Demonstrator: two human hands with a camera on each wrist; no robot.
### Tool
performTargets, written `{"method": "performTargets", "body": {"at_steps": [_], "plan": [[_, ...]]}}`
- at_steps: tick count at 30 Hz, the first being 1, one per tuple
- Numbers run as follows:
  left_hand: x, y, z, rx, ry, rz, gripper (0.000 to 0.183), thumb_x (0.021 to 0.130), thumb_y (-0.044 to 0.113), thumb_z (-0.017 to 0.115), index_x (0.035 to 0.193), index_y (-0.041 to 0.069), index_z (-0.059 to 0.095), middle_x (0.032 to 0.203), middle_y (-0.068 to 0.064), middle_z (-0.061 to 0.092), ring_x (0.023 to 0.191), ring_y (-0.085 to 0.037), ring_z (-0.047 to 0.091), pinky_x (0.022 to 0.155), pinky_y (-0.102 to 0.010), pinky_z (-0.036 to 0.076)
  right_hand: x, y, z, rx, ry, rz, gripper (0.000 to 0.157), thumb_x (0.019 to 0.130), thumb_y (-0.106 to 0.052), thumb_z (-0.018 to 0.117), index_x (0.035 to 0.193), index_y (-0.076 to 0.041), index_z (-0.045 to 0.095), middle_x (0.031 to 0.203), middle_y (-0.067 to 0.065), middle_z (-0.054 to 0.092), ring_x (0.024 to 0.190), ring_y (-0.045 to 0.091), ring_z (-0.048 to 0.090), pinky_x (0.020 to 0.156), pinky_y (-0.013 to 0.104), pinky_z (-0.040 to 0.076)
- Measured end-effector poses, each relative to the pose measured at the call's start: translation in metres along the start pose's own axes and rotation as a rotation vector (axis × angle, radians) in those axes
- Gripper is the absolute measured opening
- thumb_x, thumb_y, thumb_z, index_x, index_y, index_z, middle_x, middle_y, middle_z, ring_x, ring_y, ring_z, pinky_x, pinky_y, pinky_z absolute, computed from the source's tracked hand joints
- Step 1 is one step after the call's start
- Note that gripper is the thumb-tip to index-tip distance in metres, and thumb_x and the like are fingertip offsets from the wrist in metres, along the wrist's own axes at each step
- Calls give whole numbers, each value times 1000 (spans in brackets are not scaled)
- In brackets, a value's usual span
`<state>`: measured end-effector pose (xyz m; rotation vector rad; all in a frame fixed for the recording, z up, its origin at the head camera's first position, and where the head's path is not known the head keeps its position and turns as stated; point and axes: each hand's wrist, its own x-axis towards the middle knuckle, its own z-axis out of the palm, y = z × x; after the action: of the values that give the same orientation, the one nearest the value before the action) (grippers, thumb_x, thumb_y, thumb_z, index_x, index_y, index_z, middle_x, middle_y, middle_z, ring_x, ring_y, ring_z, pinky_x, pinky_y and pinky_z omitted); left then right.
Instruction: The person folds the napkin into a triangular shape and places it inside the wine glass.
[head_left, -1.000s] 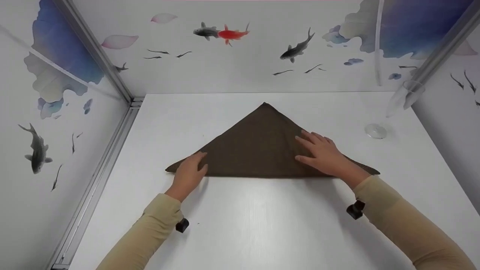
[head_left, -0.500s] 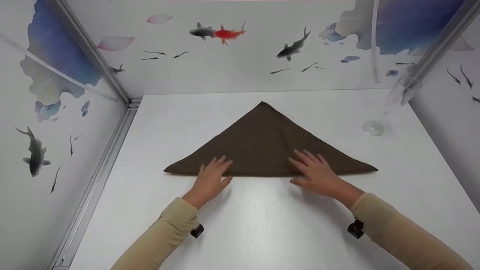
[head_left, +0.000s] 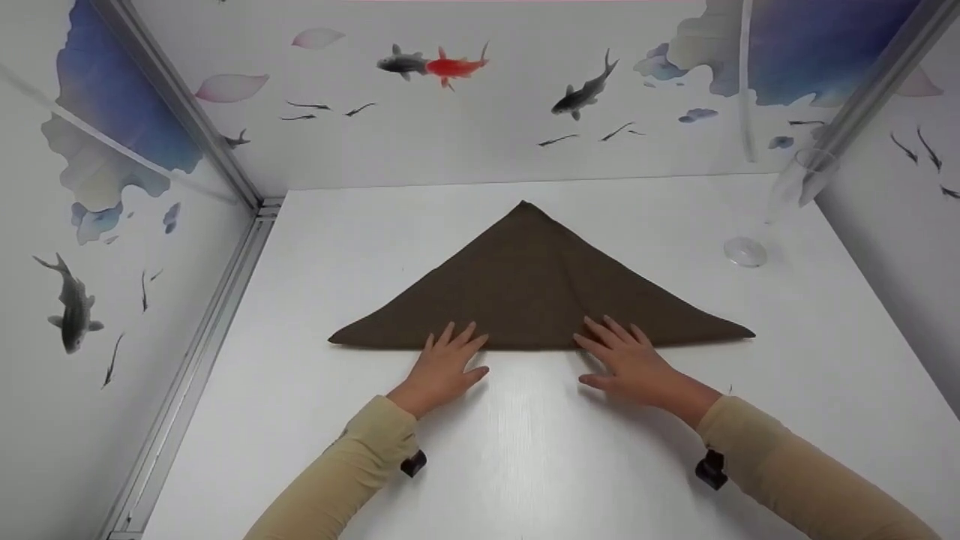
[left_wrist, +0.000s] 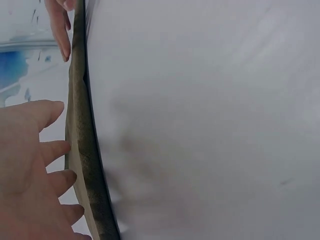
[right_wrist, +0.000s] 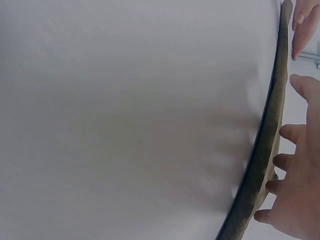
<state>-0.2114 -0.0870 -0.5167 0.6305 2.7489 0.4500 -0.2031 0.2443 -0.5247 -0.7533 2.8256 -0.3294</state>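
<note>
A dark brown cloth napkin (head_left: 517, 277), folded into a wide triangle, lies on the white table with its peak pointing away and its long folded edge towards me. My left hand (head_left: 442, 371) is spread, palm down, its fingertips over that near edge left of the middle. To the right, my right hand (head_left: 630, 367) has the same pose, fingers extended over the edge and thumb out to the side. Both wrist views show straight fingers close to the folded edge (left_wrist: 87, 145), with nothing gripped. A faint crease runs down the cloth above the right hand.
A clear stemmed glass (head_left: 745, 253) stands at the back right of the white table (head_left: 510, 450). White panels with painted fish (head_left: 585, 94) enclose the back and sides, joined by metal rails (head_left: 195, 360). Small black cameras hang at both wrists.
The left hand has slid right and towards me from the napkin's left corner. The right hand has drawn back from the right slope to the near edge. The napkin keeps its triangle shape.
</note>
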Motion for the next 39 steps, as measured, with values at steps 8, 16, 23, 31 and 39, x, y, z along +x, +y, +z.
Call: {"method": "performTargets", "body": {"at_steps": [8,16,23,31,39], "plan": [[1,-17,-4,3,-69,-59,62,100,49,48,153,19,34,160,-11,19,144,-44,10,111,-63,14,-3,5,3,-9,-56,-3,77,93,-58,55,152,-13,35,159,15,22,144,42,14,109,67,12],[0,-24,-7,1,-173,-39,67,99,54,45,156,22,27,162,-11,8,144,-46,-1,107,-70,9,-5,10,-2,59,-178,-19,82,93,-59,53,154,-11,28,161,17,11,145,44,6,108,69,9],[0,-30,-11,-32,-200,-17,65,100,51,46,155,23,28,162,-9,7,144,-45,-3,107,-70,8,2,10,-15,47,-262,-10,75,95,-54,55,153,-11,33,160,18,16,144,46,11,107,68,17],[11,-33,-17,-37,-174,-36,56,100,47,50,149,21,42,160,-9,18,143,-47,8,106,-71,16,11,6,-25,-18,-152,-80,51,94,-28,66,138,-5,55,144,24,41,130,45,39,103,53,37],[18,-19,-19,39,-52,-75,47,99,42,55,136,15,56,147,-16,41,134,-48,34,101,-68,30,31,8,-32,60,-118,-73,25,94,-13,66,117,-5,69,110,13,55,99,31,54,85,45,47]]}}
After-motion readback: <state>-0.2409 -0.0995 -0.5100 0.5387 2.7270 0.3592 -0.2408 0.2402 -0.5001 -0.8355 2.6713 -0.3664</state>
